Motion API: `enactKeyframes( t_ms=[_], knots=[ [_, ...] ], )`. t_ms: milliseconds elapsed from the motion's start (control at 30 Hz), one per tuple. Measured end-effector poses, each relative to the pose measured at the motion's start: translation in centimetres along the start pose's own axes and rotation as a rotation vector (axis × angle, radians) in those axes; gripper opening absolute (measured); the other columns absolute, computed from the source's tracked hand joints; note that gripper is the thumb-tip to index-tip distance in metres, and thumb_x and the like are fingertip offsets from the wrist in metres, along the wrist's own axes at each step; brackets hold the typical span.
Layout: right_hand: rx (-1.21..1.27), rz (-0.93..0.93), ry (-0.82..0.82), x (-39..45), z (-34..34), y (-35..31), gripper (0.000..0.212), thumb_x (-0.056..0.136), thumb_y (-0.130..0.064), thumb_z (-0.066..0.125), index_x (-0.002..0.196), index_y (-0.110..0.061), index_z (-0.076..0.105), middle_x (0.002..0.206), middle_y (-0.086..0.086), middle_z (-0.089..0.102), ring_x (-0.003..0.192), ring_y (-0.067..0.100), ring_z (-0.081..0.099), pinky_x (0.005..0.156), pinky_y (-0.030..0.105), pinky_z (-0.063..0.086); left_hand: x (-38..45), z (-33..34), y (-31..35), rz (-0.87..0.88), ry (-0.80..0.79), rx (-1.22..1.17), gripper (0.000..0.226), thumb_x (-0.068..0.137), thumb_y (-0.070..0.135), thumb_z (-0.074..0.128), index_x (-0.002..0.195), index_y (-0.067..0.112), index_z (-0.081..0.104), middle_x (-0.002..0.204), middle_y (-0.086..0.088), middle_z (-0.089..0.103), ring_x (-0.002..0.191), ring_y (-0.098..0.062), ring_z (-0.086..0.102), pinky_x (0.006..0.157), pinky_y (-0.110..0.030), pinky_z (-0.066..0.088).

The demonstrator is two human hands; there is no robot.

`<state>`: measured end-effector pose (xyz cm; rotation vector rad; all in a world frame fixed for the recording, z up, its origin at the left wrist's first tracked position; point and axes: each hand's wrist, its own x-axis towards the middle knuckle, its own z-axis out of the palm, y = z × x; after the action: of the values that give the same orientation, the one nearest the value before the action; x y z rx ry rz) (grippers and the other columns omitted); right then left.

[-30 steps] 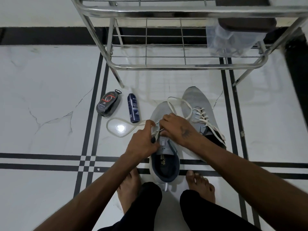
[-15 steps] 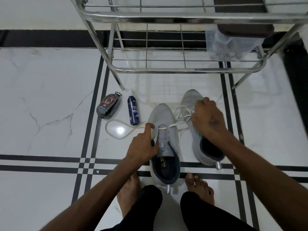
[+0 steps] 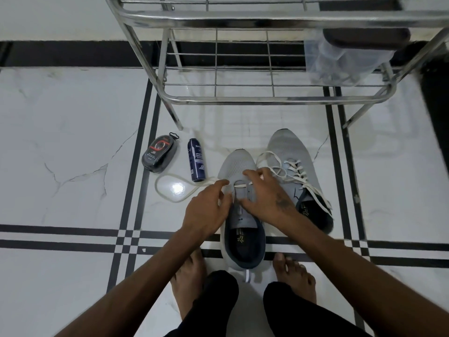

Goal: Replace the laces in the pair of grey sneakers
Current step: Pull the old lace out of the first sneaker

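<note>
The near grey sneaker [image 3: 239, 210] is set on the tiled floor [image 3: 60, 142] between bare feet; its white lace [image 3: 175, 190] is looped out toward the left edge; the left hand [image 3: 206, 210] and right hand [image 3: 267, 198] are laid on its eyelets, fingers loosely spread, whether the lace is pinched cannot be told; the laced sneaker [image 3: 296, 171] lies just beside, at the right.

The dark blue spray can [image 3: 196, 159] lying on the floor beside the left sneaker carries white lettering down its side; "SPORT", "SNEAKER" and "CLEANER" can be partly made out, and the brand word above begins "Hel". The black shoe-polish case [image 3: 159, 153] further left has small print too blurred to read.
</note>
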<state>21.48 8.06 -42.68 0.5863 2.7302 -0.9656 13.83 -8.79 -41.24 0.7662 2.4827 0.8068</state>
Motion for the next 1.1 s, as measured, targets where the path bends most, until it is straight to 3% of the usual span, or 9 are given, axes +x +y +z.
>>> enactKeyframes(
  t_ms=[67, 133, 267, 467, 700, 933, 1033, 1100],
  knots=[
    [0.047, 0.068, -0.078, -0.2, -0.1, 0.7, 0.079, 0.080, -0.051, 0.072, 0.148, -0.030, 0.037, 0.134, 0.002, 0.032, 0.122, 0.023, 0.046, 0.100, 0.033, 0.045, 1.2, 0.3, -0.2, 0.077, -0.011, 0.100, 0.037, 0.101, 0.028, 0.046, 0.137, 0.027, 0.053, 0.118, -0.002, 0.064, 0.100, -0.025, 0.064, 0.081, -0.035, 0.050],
    [0.058, 0.114, -0.130, 0.1, -0.2, 1.0, 0.088, 0.079, -0.055, 0.073, 0.153, -0.029, 0.033, 0.138, 0.005, 0.030, 0.128, 0.025, 0.043, 0.104, 0.031, 0.039, 2.8, 0.7, -0.1, 0.095, -0.068, 0.231, 0.035, 0.098, 0.021, 0.052, 0.132, 0.027, 0.056, 0.114, -0.004, 0.063, 0.098, -0.028, 0.064, 0.074, -0.034, 0.047],
    [-0.019, 0.132, -0.204, 0.8, -0.2, 1.1, 0.097, 0.078, -0.062, 0.071, 0.156, -0.029, 0.025, 0.144, 0.010, 0.027, 0.135, 0.029, 0.037, 0.112, 0.037, 0.037, 5.0, 0.7, 0.0, 0.117, -0.094, 0.388, 0.006, 0.094, 0.021, 0.058, 0.099, 0.018, 0.060, 0.099, -0.003, 0.062, 0.090, -0.029, 0.065, 0.063, -0.032, 0.038],
    [-0.030, 0.166, -0.216, 0.8, 0.2, 1.1, 0.095, 0.078, -0.061, 0.069, 0.156, -0.031, 0.024, 0.142, 0.011, 0.031, 0.133, 0.032, 0.039, 0.112, 0.041, 0.037, 3.9, -0.5, -0.4, 0.123, -0.075, 0.268, 0.007, 0.089, 0.017, 0.063, 0.095, 0.013, 0.062, 0.096, -0.004, 0.064, 0.084, -0.025, 0.062, 0.070, -0.034, 0.049],
    [-0.002, 0.184, -0.204, 0.3, 0.5, 0.7, 0.091, 0.081, -0.056, 0.069, 0.156, -0.030, 0.026, 0.142, 0.013, 0.031, 0.131, 0.033, 0.041, 0.113, 0.040, 0.037, 1.6, -2.7, -1.9, -0.025, 0.005, 0.165, 0.009, 0.087, 0.011, 0.065, 0.083, 0.019, 0.061, 0.088, 0.002, 0.067, 0.075, -0.018, 0.058, 0.065, -0.028, 0.039],
    [-0.033, 0.242, -0.119, -0.1, -0.3, 1.2, 0.086, 0.081, -0.058, 0.067, 0.152, -0.025, 0.031, 0.141, 0.015, 0.031, 0.125, 0.038, 0.047, 0.100, 0.036, 0.044, -0.4, -6.7, -5.6, -0.262, 0.171, 0.117, 0.014, 0.088, 0.011, 0.066, 0.084, 0.023, 0.062, 0.088, 0.007, 0.067, 0.075, -0.015, 0.064, 0.065, -0.028, 0.045],
    [-0.045, 0.232, -0.161, 0.0, -0.3, 1.1, 0.088, 0.083, -0.056, 0.066, 0.154, -0.022, 0.027, 0.148, 0.018, 0.024, 0.132, 0.039, 0.042, 0.107, 0.035, 0.039, -1.8, -7.3, -6.4, -0.264, 0.049, 0.320, 0.006, 0.091, 0.016, 0.064, 0.092, 0.021, 0.066, 0.092, 0.000, 0.071, 0.076, -0.020, 0.064, 0.068, -0.034, 0.053],
    [-0.046, 0.228, -0.176, -0.2, -0.2, 0.9, 0.087, 0.085, -0.056, 0.065, 0.156, -0.022, 0.025, 0.153, 0.020, 0.019, 0.137, 0.039, 0.037, 0.112, 0.037, 0.035, -1.9, -6.2, -5.2, -0.195, 0.019, 0.430, 0.014, 0.092, 0.027, 0.062, 0.105, 0.023, 0.066, 0.097, -0.001, 0.071, 0.079, -0.023, 0.066, 0.069, -0.034, 0.055]
  ],
)
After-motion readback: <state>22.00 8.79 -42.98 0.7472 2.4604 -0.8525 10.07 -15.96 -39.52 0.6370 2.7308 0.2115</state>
